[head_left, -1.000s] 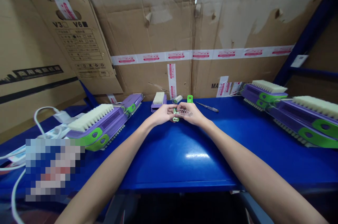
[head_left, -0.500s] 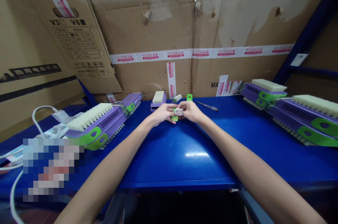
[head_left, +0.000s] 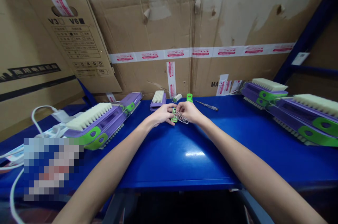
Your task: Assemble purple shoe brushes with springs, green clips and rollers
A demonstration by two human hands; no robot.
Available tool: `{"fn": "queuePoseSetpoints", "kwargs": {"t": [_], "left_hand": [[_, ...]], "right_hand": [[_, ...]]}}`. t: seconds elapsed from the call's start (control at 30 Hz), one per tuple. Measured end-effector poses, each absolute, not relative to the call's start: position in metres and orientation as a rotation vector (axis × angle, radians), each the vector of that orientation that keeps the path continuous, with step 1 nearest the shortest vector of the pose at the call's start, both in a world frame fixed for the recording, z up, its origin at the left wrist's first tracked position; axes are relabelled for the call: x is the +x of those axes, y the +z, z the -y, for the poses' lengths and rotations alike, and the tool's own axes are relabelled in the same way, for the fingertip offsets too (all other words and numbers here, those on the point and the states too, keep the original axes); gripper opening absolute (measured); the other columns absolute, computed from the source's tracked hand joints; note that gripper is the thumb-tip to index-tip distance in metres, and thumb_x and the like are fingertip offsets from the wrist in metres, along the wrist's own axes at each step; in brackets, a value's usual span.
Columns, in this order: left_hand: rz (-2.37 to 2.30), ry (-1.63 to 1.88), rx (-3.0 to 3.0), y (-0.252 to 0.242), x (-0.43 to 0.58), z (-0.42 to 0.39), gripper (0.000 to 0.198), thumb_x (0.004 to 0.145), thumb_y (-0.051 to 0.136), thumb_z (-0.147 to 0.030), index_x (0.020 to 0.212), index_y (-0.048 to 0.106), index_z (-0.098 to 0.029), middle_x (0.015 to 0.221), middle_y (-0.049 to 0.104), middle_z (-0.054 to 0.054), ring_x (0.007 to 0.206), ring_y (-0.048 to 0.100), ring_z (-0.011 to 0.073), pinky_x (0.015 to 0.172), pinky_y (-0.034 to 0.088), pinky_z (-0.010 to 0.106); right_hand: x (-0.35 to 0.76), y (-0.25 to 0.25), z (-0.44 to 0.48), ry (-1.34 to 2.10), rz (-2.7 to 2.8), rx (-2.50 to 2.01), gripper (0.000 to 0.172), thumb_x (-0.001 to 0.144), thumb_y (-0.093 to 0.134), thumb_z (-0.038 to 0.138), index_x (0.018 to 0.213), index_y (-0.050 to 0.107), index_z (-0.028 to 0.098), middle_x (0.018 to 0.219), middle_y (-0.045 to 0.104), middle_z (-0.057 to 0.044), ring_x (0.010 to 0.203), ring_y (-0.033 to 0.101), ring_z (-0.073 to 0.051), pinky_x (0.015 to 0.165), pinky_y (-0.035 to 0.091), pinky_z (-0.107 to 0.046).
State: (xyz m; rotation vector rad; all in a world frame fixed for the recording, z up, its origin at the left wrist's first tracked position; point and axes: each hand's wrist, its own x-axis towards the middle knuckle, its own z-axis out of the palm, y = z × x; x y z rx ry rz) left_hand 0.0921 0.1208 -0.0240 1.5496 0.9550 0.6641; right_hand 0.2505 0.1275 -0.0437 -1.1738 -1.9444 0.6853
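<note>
Above the blue table, my left hand [head_left: 161,114] is closed on a small green plastic part [head_left: 174,118]. My right hand [head_left: 189,110] pinches a coiled metal spring [head_left: 182,117], whose lower end hangs out toward me. One end of the spring meets or overlaps the green part; whether the two are joined cannot be made out. Just behind my fingers are a purple brush head with pale bristles [head_left: 158,98], a small pale cylinder-like piece [head_left: 177,98] and another green part [head_left: 189,97]. A screwdriver with a clear handle [head_left: 208,106] lies to the right.
Purple and green brushes [head_left: 105,125] lie on the left of the blue table [head_left: 169,164], and more brushes [head_left: 301,115] are stacked on the right. White cables and a plug [head_left: 60,115] sit at far left. Cardboard [head_left: 148,34] walls the back.
The spring has swung out from between my fingers, so more of its coils show, pointing down and to the right. Both hands stay in nearly the same place.
</note>
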Motion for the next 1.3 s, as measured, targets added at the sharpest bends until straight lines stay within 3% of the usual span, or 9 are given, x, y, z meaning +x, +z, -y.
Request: {"fn": "queuePoseSetpoints", "kwargs": {"t": [0.17, 0.4, 0.57, 0.73, 0.9, 1.17, 1.3], "left_hand": [[-0.990, 0.677, 1.486, -0.027, 0.093, -0.124, 0.050, 0.065, 0.055, 0.004, 0.111, 0.052, -0.013, 0.076, 0.066, 0.004, 0.059, 0.061, 0.0116, 0.050, 0.055, 0.022], [-0.950, 0.682, 1.418, -0.029, 0.089, -0.129, 0.039, 0.071, 0.058, 0.000, 0.108, 0.055, -0.010, 0.078, 0.068, 0.008, 0.066, 0.066, 0.0163, 0.053, 0.056, 0.024], [-0.949, 0.686, 1.431, -0.028, 0.088, -0.129, 0.041, 0.071, 0.063, -0.004, 0.110, 0.057, -0.010, 0.077, 0.069, 0.008, 0.064, 0.066, 0.0157, 0.053, 0.056, 0.025], [-0.918, 0.661, 1.459, -0.025, 0.089, -0.125, 0.050, 0.067, 0.066, -0.003, 0.116, 0.054, -0.009, 0.088, 0.070, 0.012, 0.071, 0.067, 0.0179, 0.058, 0.057, 0.028], [-0.878, 0.636, 1.510, -0.025, 0.088, -0.124, 0.056, 0.064, 0.066, -0.002, 0.119, 0.054, -0.010, 0.090, 0.069, 0.011, 0.075, 0.067, 0.0179, 0.060, 0.058, 0.028], [-0.959, 0.687, 1.498, -0.026, 0.088, -0.128, 0.059, 0.059, 0.057, 0.002, 0.116, 0.055, -0.014, 0.084, 0.067, 0.005, 0.061, 0.060, 0.0104, 0.051, 0.053, 0.021], [-0.996, 0.718, 1.465, -0.025, 0.088, -0.129, 0.058, 0.058, 0.053, 0.001, 0.113, 0.057, -0.017, 0.082, 0.066, 0.003, 0.056, 0.057, 0.0081, 0.047, 0.048, 0.017]], "right_hand": [[0.249, -0.040, -0.122, 0.547, 2.023, -1.176, 0.015, 0.062, 0.066, 0.010, 0.072, 0.056, 0.016, 0.051, 0.056, 0.004, 0.049, 0.052, -0.009, 0.049, 0.035, -0.019], [0.258, -0.045, -0.127, 0.906, 1.975, -1.023, 0.017, 0.068, 0.067, 0.024, 0.072, 0.051, 0.017, 0.054, 0.058, 0.002, 0.049, 0.058, -0.012, 0.045, 0.039, -0.020], [0.259, -0.051, -0.133, 1.116, 1.857, -0.909, 0.034, 0.061, 0.077, 0.036, 0.072, 0.050, 0.018, 0.056, 0.061, 0.001, 0.049, 0.060, -0.013, 0.047, 0.048, -0.023], [0.260, -0.050, -0.133, 1.252, 1.728, -0.922, 0.042, 0.053, 0.082, 0.036, 0.071, 0.049, 0.018, 0.053, 0.062, 0.002, 0.047, 0.061, -0.015, 0.047, 0.052, -0.026], [0.260, -0.049, -0.132, 1.218, 1.734, -0.957, 0.038, 0.054, 0.082, 0.032, 0.071, 0.050, 0.018, 0.053, 0.062, 0.001, 0.048, 0.061, -0.015, 0.047, 0.051, -0.026], [0.253, -0.050, -0.132, 0.765, 1.855, -1.053, 0.012, 0.063, 0.063, 0.015, 0.067, 0.052, 0.017, 0.053, 0.056, 0.003, 0.049, 0.051, -0.009, 0.047, 0.038, -0.019], [0.248, -0.051, -0.131, 0.633, 1.867, -1.051, 0.010, 0.064, 0.056, 0.010, 0.068, 0.052, 0.018, 0.055, 0.056, 0.003, 0.052, 0.052, -0.010, 0.050, 0.038, -0.020]]}}
